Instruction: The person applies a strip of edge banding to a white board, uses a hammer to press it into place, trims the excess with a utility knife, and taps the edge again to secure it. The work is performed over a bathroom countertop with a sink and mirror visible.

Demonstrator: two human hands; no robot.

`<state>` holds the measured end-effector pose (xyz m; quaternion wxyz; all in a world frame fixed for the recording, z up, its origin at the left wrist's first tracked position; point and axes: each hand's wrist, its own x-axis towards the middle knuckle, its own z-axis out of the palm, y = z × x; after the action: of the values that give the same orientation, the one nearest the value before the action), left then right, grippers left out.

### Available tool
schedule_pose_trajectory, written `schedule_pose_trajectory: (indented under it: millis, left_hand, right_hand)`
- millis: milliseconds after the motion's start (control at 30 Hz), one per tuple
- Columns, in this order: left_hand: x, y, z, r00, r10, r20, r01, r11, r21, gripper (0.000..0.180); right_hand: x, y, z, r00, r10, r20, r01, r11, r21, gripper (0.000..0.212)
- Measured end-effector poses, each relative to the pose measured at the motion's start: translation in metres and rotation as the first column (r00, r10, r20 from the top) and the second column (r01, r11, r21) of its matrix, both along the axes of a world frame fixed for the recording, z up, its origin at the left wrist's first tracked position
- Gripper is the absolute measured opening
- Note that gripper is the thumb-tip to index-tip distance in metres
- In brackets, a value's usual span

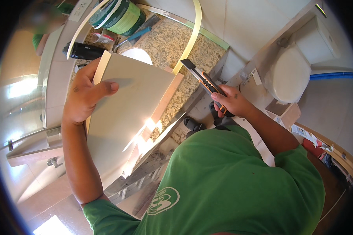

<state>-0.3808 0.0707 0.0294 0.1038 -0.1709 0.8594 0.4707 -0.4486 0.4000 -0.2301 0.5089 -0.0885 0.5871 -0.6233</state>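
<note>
My left hand (86, 92) grips a flat beige board (135, 96) by its left edge, thumb on the face and the fingers mostly hidden behind. The board is tilted over the counter, with a pale band along its left edge. From its far right corner a cream edging strip (195, 33) curves up out of view; whether it is fastened there I cannot tell. My right hand (232, 102) is wrapped round an orange and black snap-off utility knife (208, 83). The blade is out, its tip close to the strip and the board's far right corner.
The speckled granite counter (210, 51) holds a green bucket (125, 19), a blue-handled tool (139, 33), a white round piece (138, 55) and a black container (86, 51). A toilet (288, 74) stands at right. On the left wall is a tap (55, 161).
</note>
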Motion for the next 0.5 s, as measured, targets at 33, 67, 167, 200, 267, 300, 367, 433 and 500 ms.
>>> schedule_pose_trajectory:
  millis: [33,67,167,200,267,300,367,433,500]
  left_hand:
    - [0.0,-0.001,0.0,1.0,-0.001,0.002,0.001,1.0,-0.004,0.048]
    - [0.0,-0.001,-0.001,1.0,-0.003,0.003,0.003,1.0,0.001,0.048]
    - [0.0,-0.003,-0.001,1.0,0.002,0.002,-0.002,1.0,0.007,0.049]
    - [0.0,-0.003,-0.001,1.0,0.007,0.0,-0.007,1.0,0.007,0.049]
    - [0.0,-0.003,-0.001,1.0,0.01,0.01,-0.01,1.0,0.016,0.053]
    - [0.0,-0.003,-0.001,1.0,0.011,0.015,-0.011,1.0,0.02,0.055]
    - [-0.001,-0.003,-0.003,1.0,-0.004,-0.006,0.005,0.999,0.047,0.06]
    - [-0.001,-0.004,-0.005,0.998,-0.044,-0.042,0.045,0.998,0.036,0.064]
    - [-0.003,-0.005,-0.006,0.99,-0.11,-0.089,0.109,0.994,-0.015,0.069]
  right_hand:
    - [0.001,-0.001,0.001,1.0,0.002,-0.014,-0.001,1.0,0.026,0.025]
    - [0.002,-0.002,0.002,0.995,0.039,-0.096,-0.033,0.997,0.066,0.025]
    - [0.007,-0.007,0.002,0.963,0.086,-0.254,-0.056,0.991,0.124,0.027]
    - [0.007,-0.011,0.001,0.961,0.064,-0.269,-0.038,0.994,0.103,0.027]
    - [0.008,-0.016,-0.002,0.946,0.071,-0.316,-0.04,0.994,0.104,0.027]
    - [0.007,-0.018,-0.003,0.933,0.1,-0.346,-0.059,0.99,0.126,0.027]
    - [0.007,-0.021,-0.003,0.894,0.134,-0.428,-0.081,0.987,0.139,0.027]
    - [0.006,-0.024,-0.002,0.849,0.141,-0.509,-0.09,0.988,0.124,0.029]
    - [0.006,-0.027,0.001,0.858,0.109,-0.501,-0.084,0.994,0.074,0.031]
